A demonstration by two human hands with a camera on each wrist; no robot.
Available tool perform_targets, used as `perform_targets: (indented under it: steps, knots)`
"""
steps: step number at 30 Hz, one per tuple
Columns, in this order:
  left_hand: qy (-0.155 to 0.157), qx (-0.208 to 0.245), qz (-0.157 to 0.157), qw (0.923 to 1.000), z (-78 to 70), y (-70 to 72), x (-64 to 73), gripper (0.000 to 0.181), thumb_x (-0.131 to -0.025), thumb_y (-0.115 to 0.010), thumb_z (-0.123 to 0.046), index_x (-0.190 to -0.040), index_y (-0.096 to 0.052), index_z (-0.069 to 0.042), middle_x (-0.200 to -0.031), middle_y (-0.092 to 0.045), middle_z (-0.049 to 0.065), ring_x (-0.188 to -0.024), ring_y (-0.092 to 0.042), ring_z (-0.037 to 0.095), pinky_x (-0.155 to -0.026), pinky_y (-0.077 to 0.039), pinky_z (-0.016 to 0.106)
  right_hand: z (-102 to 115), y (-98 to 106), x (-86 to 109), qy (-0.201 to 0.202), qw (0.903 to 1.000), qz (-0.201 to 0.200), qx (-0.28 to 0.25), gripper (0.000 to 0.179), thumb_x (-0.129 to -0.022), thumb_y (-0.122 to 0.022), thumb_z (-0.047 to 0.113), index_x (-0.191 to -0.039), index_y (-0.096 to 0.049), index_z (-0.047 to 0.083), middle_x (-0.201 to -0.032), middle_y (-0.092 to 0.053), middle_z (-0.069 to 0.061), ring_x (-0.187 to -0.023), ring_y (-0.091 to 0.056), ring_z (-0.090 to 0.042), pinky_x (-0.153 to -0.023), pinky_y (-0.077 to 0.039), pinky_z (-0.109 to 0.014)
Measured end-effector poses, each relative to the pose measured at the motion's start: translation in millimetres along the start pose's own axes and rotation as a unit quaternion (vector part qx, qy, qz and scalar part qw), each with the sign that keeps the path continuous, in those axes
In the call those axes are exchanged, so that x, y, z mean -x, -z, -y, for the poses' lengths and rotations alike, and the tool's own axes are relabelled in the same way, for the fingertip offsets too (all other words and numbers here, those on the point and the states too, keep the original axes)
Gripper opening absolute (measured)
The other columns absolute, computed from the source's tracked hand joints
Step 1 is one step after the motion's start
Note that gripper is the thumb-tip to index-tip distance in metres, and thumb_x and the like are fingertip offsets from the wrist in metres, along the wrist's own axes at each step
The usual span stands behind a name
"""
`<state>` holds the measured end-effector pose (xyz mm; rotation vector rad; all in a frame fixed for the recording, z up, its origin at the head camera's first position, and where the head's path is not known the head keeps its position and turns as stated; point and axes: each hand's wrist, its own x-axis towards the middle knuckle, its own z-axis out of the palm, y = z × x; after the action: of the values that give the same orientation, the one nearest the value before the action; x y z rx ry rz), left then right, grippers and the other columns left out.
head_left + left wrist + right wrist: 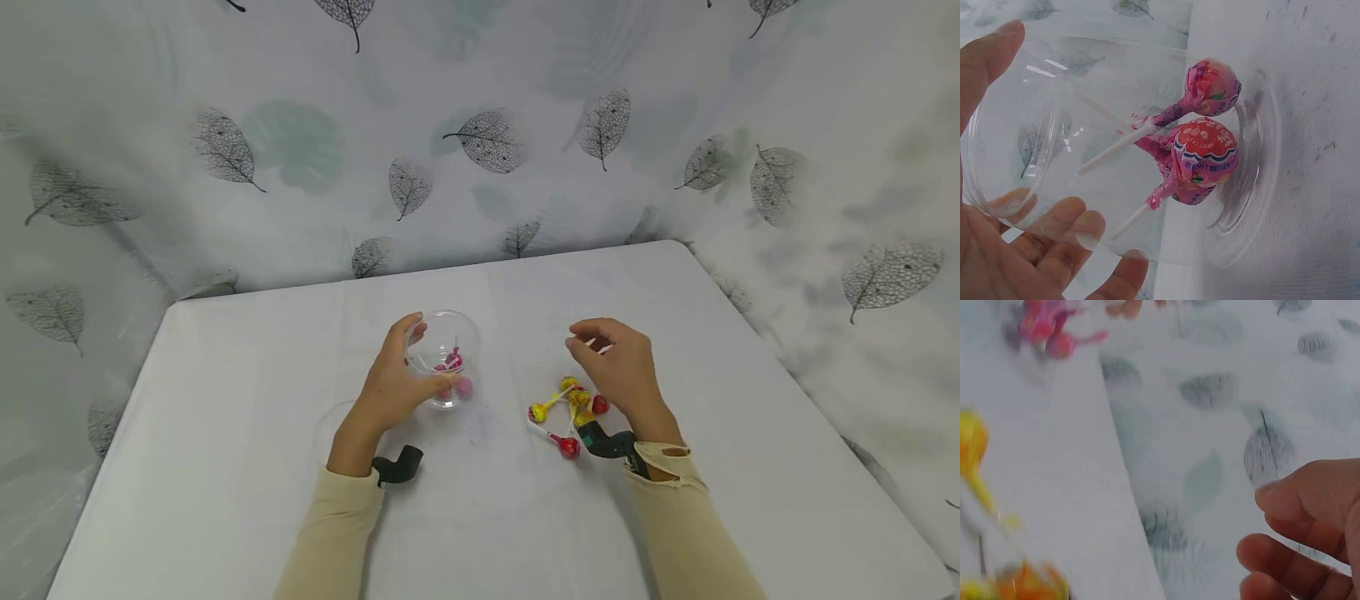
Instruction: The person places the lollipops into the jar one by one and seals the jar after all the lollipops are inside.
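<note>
My left hand (393, 383) grips a clear plastic cup (442, 321), thumb on one side and fingers round the other. Inside the cup, pink-wrapped lollipops (1205, 150) lie with their round heads near the base and their white sticks toward the rim. To the right, my right hand (618, 367) hovers over the table with its fingers loosely bent. In the right wrist view a gap shows between thumb and fingers, with nothing held. Just below and left of that hand lies a loose group of yellow lollipops (537, 412) and red lollipops (568, 448).
A clear round plastic piece (324, 429), faint against the white, lies on the table partly behind my left wrist. The white-covered table (225, 433) meets a leaf-patterned curtain (487, 200) along its back and sides.
</note>
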<state>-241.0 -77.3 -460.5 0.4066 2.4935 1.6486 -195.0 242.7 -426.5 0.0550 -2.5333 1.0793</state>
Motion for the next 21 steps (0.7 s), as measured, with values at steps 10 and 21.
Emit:
perform_targets:
  steps: [10,21]
  knots:
    - [-0.007,-0.007,-0.007,0.9999,3.7,3.4,-0.4,0.111,-0.076,-0.093,-0.044,-0.162,-0.025,-0.025,-0.163,-0.042,0.007,-0.151,-0.036,0.019,-0.120,-0.032,0.057,-34,20,5.0,-0.121,0.9786,0.147,0.078,0.038,-0.099,-0.071,0.027,-0.130,-0.070,0.005,-0.116,-0.068,-0.016,-0.100,-0.060,-0.033,-0.073,-0.051,-0.035]
    - [-0.024,-0.003,-0.003,0.9997,1.6,-2.3,-1.8,0.109,-0.078,-0.093,-0.036,-0.162,-0.024,-0.020,-0.163,-0.040,0.011,-0.152,-0.036,0.023,-0.119,-0.031,0.060,-58,25,16.7,-0.131,0.9660,0.222,0.019,0.030,-0.096,-0.073,0.021,-0.123,-0.073,0.008,-0.103,-0.070,-0.009,-0.086,-0.062,-0.024,-0.070,-0.050,-0.034]
